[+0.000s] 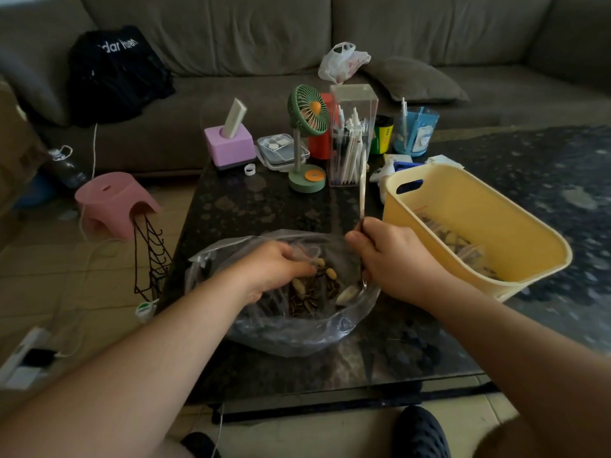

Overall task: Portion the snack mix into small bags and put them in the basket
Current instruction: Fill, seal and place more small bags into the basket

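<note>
My right hand (393, 259) grips a metal spoon (362, 206); my left hand (277, 269) pinches the snack bag (284, 328) rim near the table (264, 206) edge, yellow basket (496, 226) just beside.

Green desk fan (309, 110), pink stool (114, 201), pen box (352, 137), sofa (264, 34)

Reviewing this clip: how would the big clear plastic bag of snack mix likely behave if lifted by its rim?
The clear plastic bag looks thin and crumpled, so it would probably sag and fold rather than hold shape. The snack mix pooled at its bottom would likely swing and shift. With the left hand inside, the rim seems loose and apt to collapse.
</note>
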`<state>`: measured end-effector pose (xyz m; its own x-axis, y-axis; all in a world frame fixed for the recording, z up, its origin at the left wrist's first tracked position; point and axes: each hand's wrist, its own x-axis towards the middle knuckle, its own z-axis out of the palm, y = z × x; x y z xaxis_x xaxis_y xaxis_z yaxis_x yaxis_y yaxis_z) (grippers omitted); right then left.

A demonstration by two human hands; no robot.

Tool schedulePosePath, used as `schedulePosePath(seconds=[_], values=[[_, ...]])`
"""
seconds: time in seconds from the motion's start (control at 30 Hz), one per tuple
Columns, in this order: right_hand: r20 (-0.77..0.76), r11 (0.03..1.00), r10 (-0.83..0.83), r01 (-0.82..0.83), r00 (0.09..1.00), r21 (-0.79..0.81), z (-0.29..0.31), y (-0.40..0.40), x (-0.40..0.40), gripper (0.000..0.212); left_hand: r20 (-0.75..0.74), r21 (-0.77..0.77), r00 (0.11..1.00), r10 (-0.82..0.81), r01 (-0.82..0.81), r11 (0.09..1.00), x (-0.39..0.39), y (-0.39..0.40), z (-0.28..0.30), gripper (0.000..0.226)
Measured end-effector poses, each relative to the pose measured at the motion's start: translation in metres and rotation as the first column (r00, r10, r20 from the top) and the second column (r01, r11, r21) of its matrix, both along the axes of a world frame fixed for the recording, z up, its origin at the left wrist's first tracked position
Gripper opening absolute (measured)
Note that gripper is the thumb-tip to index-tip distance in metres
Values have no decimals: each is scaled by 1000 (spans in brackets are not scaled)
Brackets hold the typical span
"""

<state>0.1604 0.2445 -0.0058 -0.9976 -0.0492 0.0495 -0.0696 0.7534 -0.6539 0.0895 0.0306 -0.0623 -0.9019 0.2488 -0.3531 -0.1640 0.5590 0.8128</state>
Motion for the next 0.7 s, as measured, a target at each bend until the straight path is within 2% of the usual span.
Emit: schedulePosePath(seconds=[0.1,0.23,0.47,0.6,0.7], values=[[-12,999,1,-1,1000,-43,-5,-3,0,20,-29,7,1000,6,-6,1000,-2,4,-6,6],[-78,1000,19,-20,997,-14,-14,-12,0,18,-43,23,998,35,-34,999,2,8,-4,11],[-55,997,-38,34,998,-73,-12,-5,-1,18,32,145,991,132,-136,980,5,6,5,16],[-34,995,-55,52,998,-91,-10,-3,-1,18,155,317,976,153,-195,928,6,5,13,11],[-37,995,-59,56,998,-84,-11,-1,-1,18,259,424,961,93,-200,883,12,7,19,11]])
